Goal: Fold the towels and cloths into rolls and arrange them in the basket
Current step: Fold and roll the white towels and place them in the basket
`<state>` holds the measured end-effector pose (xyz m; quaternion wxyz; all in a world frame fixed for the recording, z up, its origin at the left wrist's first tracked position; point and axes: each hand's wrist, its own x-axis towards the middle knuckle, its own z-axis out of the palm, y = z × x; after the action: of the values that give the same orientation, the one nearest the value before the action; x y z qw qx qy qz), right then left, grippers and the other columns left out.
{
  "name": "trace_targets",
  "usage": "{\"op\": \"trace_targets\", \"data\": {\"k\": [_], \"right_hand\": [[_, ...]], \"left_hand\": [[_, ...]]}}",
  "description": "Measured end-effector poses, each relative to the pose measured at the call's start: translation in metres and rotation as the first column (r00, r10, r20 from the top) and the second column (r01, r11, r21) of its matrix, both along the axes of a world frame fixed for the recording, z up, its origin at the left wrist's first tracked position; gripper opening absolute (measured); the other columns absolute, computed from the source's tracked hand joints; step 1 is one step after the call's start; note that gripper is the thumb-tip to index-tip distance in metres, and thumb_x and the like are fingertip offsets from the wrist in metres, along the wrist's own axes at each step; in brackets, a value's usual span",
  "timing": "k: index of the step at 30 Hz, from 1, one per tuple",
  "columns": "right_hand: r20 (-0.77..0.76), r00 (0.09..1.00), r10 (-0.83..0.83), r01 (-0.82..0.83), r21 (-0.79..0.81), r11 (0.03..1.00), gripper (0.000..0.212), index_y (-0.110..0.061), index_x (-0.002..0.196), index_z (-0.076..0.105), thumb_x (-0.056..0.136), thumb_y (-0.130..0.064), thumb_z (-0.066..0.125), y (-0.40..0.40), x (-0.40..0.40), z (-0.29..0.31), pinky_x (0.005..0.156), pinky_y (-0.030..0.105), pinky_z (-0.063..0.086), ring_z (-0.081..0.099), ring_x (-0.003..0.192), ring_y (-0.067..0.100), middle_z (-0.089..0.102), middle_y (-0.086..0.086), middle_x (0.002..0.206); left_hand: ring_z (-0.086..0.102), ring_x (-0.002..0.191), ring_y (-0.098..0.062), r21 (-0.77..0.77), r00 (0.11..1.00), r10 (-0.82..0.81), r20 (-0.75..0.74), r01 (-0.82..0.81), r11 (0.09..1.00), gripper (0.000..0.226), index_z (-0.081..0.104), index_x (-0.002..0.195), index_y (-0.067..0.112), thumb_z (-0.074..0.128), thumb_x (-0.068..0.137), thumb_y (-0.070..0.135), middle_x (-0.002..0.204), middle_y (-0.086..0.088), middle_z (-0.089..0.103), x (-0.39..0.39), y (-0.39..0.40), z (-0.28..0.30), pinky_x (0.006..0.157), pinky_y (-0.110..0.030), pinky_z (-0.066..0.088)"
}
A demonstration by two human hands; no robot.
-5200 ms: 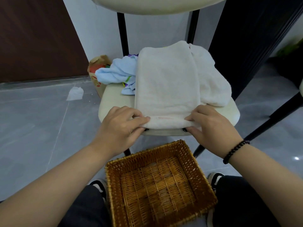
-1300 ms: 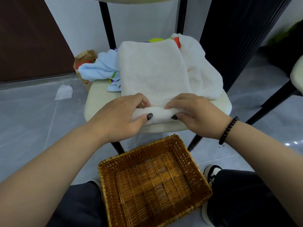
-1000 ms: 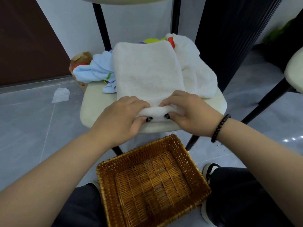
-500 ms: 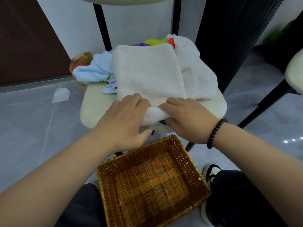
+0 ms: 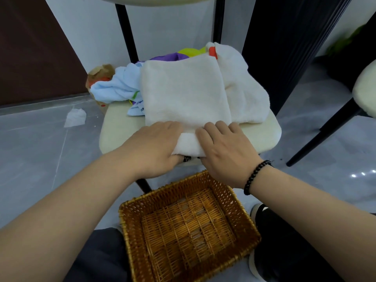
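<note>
On a grey tiled floor, a cream chair seat carries the white towel, whose near end is rolled under the left hand and right hand, fingers draped over it and thumbs tucked beneath. Uneven pressure would likely skew or loosen the roll. The wicker basket below holds nothing.

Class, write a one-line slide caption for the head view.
Both hands, left hand and right hand, roll a white towel above a wicker basket.
</note>
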<state>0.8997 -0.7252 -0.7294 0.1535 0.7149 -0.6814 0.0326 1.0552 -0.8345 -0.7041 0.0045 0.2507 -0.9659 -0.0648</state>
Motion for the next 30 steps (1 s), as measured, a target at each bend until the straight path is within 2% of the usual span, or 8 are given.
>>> {"op": "trace_targets", "data": {"k": [3,6,9,12,16,20,24,30], "right_hand": [[0.077,0.997,0.028,-0.039,0.145,0.989,0.026,-0.012,0.105,0.051,0.085,-0.029,0.052,-0.003,-0.007,0.011,0.064,0.035,0.036,0.049,0.075,0.024,0.054,0.003,0.094],[0.29,0.957,0.01,-0.08,0.23,0.97,0.028,-0.016,0.115,0.045,0.092,-0.032,0.047,-0.008,-0.018,0.021,0.076,0.035,0.039,0.051,0.092,0.021,0.053,0.0,0.106],[0.3,0.954,-0.007,-0.066,0.233,0.97,0.033,-0.018,0.118,0.047,0.091,-0.036,0.051,-0.008,-0.017,0.021,0.08,0.034,0.038,0.05,0.097,0.02,0.052,-0.002,0.109],[0.06,0.998,0.023,-0.025,0.023,0.999,0.043,-0.012,0.118,0.055,0.081,-0.031,0.063,-0.001,-0.008,0.012,0.077,0.039,0.038,0.051,0.09,0.027,0.055,0.006,0.106],[0.011,0.996,0.092,-0.089,-0.153,0.984,0.042,-0.007,0.116,0.06,0.077,-0.019,0.071,-0.001,-0.004,0.01,0.073,0.042,0.044,0.055,0.086,0.031,0.058,0.011,0.103],[0.155,0.979,0.13,-0.121,-0.063,0.991,0.034,-0.011,0.109,0.065,0.077,-0.02,0.071,-0.006,-0.009,0.012,0.067,0.04,0.045,0.057,0.082,0.028,0.061,0.006,0.095],[0.403,0.909,0.101,-0.158,0.11,0.981,0.033,-0.021,0.12,0.061,0.088,-0.026,0.059,-0.011,-0.019,0.027,0.083,0.04,0.043,0.052,0.099,0.02,0.058,-0.001,0.104],[0.35,0.935,0.061,-0.11,0.122,0.986,0.042,-0.02,0.127,0.054,0.088,-0.036,0.057,-0.008,-0.016,0.032,0.087,0.039,0.043,0.052,0.102,0.021,0.057,0.0,0.109]], "left_hand": [[0.053,0.081,-0.03,-0.315,0.996,-0.052,-0.077,0.025,0.949,0.051,0.049,0.113,0.007,0.068,0.076,0.036,0.098,-0.01,0.052,0.006,0.012,-0.009,0.06,-0.037,0.041],[0.051,0.075,-0.031,-0.42,0.991,-0.072,-0.114,0.017,0.907,0.037,0.054,0.108,0.003,0.058,0.079,0.027,0.094,-0.016,0.054,0.01,0.016,-0.012,0.054,-0.039,0.039],[0.049,0.07,-0.031,-0.349,0.988,-0.099,-0.119,0.051,0.936,0.031,0.059,0.096,0.004,0.046,0.079,0.026,0.088,-0.014,0.052,0.014,0.013,-0.014,0.05,-0.039,0.04],[0.045,0.076,-0.023,-0.169,0.975,-0.062,-0.211,0.026,0.985,0.029,0.054,0.099,0.009,0.043,0.084,0.032,0.092,-0.007,0.048,0.02,0.01,-0.014,0.054,-0.037,0.04],[0.038,0.084,-0.012,0.077,0.957,0.068,-0.28,-0.048,0.996,0.019,0.042,0.099,0.022,0.056,0.09,0.031,0.096,0.005,0.04,0.023,0.001,-0.011,0.066,-0.033,0.034],[0.044,0.086,-0.018,-0.082,0.969,0.0,-0.246,-0.02,0.996,0.03,0.054,0.106,0.016,0.06,0.085,0.037,0.097,0.001,0.047,0.023,0.001,-0.006,0.068,-0.034,0.036],[0.047,0.085,-0.027,-0.316,0.985,-0.089,-0.146,0.039,0.948,0.05,0.06,0.112,0.01,0.072,0.072,0.036,0.1,-0.009,0.051,0.023,0.003,-0.008,0.063,-0.039,0.042],[0.053,0.096,-0.02,0.002,0.938,0.023,-0.346,-0.023,1.0,0.041,0.053,0.119,0.016,0.064,0.081,0.029,0.108,-0.001,0.057,0.03,0.003,-0.014,0.072,-0.034,0.045]]}}
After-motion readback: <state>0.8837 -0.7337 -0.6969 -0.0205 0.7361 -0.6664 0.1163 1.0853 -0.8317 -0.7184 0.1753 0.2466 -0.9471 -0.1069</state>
